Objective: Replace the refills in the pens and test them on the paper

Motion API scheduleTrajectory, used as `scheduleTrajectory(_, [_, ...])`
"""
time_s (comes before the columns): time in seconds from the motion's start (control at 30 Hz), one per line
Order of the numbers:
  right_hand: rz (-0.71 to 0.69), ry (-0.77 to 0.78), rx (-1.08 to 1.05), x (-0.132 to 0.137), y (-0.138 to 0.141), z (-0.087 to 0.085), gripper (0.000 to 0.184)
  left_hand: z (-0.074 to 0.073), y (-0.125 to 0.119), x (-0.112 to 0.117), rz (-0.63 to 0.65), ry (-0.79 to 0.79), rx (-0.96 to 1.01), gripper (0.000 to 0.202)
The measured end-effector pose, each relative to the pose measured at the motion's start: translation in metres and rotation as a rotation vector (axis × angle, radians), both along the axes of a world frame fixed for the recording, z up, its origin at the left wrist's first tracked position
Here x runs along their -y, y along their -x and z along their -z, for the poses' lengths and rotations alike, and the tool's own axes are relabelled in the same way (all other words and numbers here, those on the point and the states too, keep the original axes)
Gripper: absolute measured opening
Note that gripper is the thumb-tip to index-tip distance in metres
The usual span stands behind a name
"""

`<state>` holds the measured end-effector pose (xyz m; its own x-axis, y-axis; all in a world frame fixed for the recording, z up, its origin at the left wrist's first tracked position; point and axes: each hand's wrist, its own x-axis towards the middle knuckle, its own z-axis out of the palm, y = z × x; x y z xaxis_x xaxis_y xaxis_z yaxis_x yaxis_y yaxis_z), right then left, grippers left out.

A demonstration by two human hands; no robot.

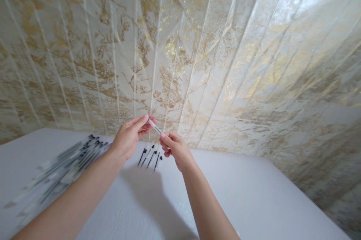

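Bare left forearm, bare right forearm

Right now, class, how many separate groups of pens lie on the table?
2: a large pile at the left, a small cluster beyond the left hand; others may be hidden.

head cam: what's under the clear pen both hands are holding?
Below the clear pen, pinched by the left hand and right hand, a few black-tipped pens lie on the white table. The right hand overlaps some, so their count is unclear.
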<state>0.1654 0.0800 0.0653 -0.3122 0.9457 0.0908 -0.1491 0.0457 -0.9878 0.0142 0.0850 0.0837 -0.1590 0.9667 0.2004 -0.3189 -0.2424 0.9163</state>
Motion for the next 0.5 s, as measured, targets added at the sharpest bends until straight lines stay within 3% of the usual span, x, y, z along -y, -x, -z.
scheduleTrajectory(0.13, [0.009, -0.001, 0.027, -0.0002, -0.0023, -0.0004, 0.038, 0.0023, 0.001, -0.0018, -0.014, 0.0, 0.016, 0.033])
scheduleTrajectory(0.27, [-0.057, -0.024, 0.154, -0.0029, -0.0052, 0.0011, 0.049, 0.0043, 0.0029, -0.0038, -0.023, 0.002, 0.027, 0.035])
scheduleTrajectory(0.5, [0.071, -0.043, 0.085, -0.0034, -0.0053, 0.0003, 0.037, 0.004, 0.0038, -0.0037, -0.04, -0.023, 0.033, 0.032])
